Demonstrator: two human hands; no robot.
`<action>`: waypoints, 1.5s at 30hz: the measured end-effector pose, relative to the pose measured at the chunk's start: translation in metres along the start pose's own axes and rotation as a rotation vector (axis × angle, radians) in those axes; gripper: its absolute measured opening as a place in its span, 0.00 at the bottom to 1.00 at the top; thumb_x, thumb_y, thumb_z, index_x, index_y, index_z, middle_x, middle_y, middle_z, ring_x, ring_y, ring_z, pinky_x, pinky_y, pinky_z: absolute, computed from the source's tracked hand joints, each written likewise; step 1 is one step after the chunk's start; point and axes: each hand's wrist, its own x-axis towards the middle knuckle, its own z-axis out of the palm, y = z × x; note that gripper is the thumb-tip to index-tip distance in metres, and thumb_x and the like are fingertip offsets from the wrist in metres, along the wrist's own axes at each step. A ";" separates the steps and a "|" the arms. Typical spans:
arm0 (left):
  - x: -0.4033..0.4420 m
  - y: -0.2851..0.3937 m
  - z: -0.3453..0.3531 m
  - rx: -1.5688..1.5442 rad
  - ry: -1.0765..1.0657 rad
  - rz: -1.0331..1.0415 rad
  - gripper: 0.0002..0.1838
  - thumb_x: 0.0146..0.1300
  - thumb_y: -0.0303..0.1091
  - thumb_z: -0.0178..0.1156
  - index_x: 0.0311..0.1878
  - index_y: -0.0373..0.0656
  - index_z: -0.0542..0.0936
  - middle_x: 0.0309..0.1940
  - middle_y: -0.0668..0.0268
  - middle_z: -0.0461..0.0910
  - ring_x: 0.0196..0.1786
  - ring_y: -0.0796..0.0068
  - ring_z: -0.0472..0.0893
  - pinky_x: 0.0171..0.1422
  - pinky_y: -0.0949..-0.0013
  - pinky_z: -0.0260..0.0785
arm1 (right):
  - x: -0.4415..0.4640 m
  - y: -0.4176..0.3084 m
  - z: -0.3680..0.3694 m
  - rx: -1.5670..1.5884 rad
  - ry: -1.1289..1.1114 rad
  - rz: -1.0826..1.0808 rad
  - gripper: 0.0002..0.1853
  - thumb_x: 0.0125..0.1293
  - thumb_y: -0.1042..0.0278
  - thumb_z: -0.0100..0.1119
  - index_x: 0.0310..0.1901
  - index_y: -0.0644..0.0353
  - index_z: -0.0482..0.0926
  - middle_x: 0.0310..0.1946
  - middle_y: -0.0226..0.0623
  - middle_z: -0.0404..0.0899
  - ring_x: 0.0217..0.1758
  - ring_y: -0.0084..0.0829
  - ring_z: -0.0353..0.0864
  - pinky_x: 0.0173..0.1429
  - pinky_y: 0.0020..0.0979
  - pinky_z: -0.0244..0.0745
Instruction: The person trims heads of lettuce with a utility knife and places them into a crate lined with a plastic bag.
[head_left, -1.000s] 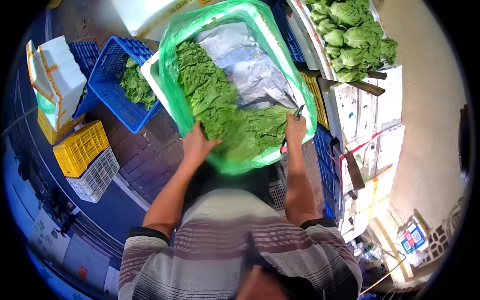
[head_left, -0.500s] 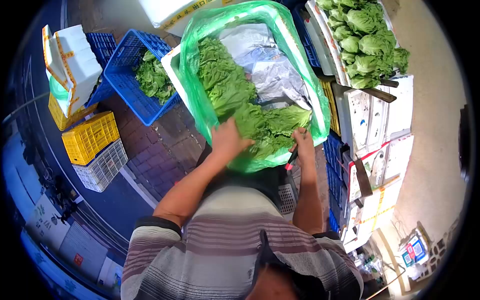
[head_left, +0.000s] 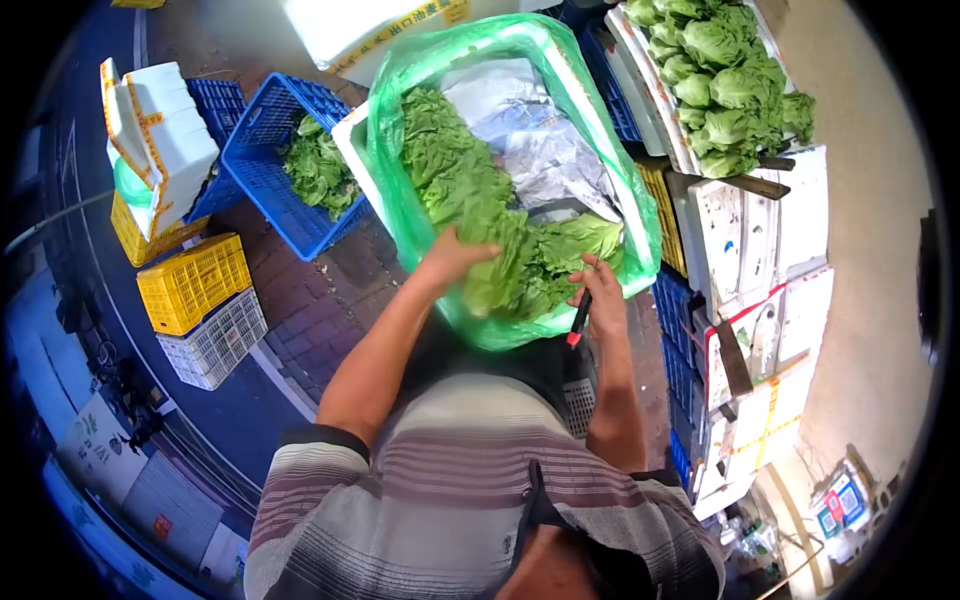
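While the right hand [head_left: 600,300] curls its fingers round a black tool [head_left: 582,316], the left hand [head_left: 450,262], thumb spread, grip unclear, touches crinkled lettuce [head_left: 468,200] inside glossy green plastic [head_left: 388,165]; beyond stand a latticed blue crate [head_left: 254,172] and a smooth white box [head_left: 365,35].

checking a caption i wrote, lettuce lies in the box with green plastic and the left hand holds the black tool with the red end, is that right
Not quite: the right hand holds the black tool, not the left hand, as the head view shows. The rest stands: lettuce lies in the box with green plastic.
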 end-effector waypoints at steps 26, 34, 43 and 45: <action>-0.075 0.074 -0.043 -1.552 -0.020 0.091 0.29 0.75 0.60 0.43 0.66 0.48 0.73 0.60 0.60 0.76 0.62 0.56 0.75 0.69 0.49 0.66 | -0.038 -0.063 0.228 -0.790 -0.170 -0.933 0.35 0.68 0.64 0.65 0.71 0.70 0.63 0.27 0.40 0.76 0.23 0.35 0.76 0.30 0.34 0.73; -0.079 0.075 -0.052 -1.580 0.031 0.096 0.23 0.76 0.53 0.48 0.61 0.47 0.77 0.57 0.63 0.80 0.59 0.61 0.79 0.68 0.54 0.69 | -0.037 -0.069 0.240 -0.762 -0.201 -0.867 0.33 0.70 0.64 0.63 0.72 0.64 0.65 0.22 0.40 0.75 0.22 0.36 0.76 0.30 0.35 0.73; -0.063 0.052 -0.065 -1.662 -0.016 0.103 0.22 0.75 0.53 0.50 0.59 0.50 0.79 0.56 0.65 0.81 0.58 0.63 0.79 0.65 0.56 0.72 | -0.028 -0.068 0.238 -0.782 -0.291 -0.814 0.29 0.72 0.68 0.59 0.73 0.57 0.66 0.24 0.42 0.77 0.24 0.34 0.76 0.34 0.33 0.73; -0.064 0.050 -0.066 -1.680 -0.032 0.114 0.21 0.75 0.54 0.50 0.59 0.51 0.79 0.55 0.65 0.82 0.57 0.63 0.80 0.65 0.56 0.72 | -0.021 -0.061 0.236 -0.783 -0.295 -0.903 0.28 0.72 0.69 0.59 0.72 0.57 0.67 0.25 0.43 0.78 0.25 0.34 0.76 0.35 0.33 0.73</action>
